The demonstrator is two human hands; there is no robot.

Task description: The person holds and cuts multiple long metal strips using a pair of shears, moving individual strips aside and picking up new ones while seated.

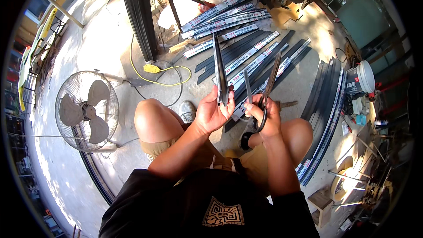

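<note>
My left hand (213, 112) is closed around the lower end of a dark, channel-shaped profile strip (219, 68), which points up and away from me. In my right hand (268, 117) are scissors (273, 75), their dark handle loop hanging below the fingers and their long blades pointing away. A thin grey strip (248, 83) also stands up from the right hand's thumb and fingers. Both hands are above my lap, a short gap apart. On the ground beyond them lie several dark profile strips (229, 53), some with printed white film on them.
A round fan (88, 111) stands at left, near a yellow cable (139, 74) with a yellow socket block (151, 68). Tall dark strips (139, 17) lean upright ahead. More strips (324, 105) lie at right beside a white bucket (365, 76). A small wooden stool (320, 205) is lower right.
</note>
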